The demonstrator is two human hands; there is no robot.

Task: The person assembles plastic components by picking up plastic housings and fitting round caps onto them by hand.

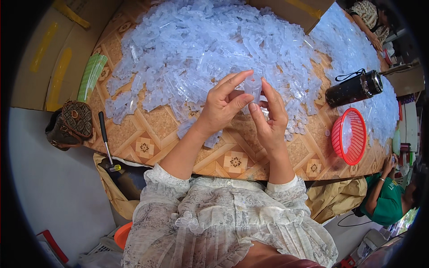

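Note:
My left hand (225, 102) and my right hand (271, 115) meet above the patterned table (196, 156), fingers curved inward. Between their fingertips is a small clear plastic piece (253, 87), tube-like and held roughly upright; both hands are closed on it. Part of it is covered by the fingers, and its exact kind is hard to make out. Just beyond my hands spreads a big heap of translucent plastic pieces (192, 53), many of them long and narrow. Several small round clear pieces (296, 126) lie to the right of my right wrist.
A black flask (353, 89) and a red plastic basket (363, 134) stand at right. At left are a brown patterned bag (73, 120), a hammer (104, 134) over the table's edge, a green-white packet (92, 76) and a cardboard box (33, 76). Two other people sit farther right.

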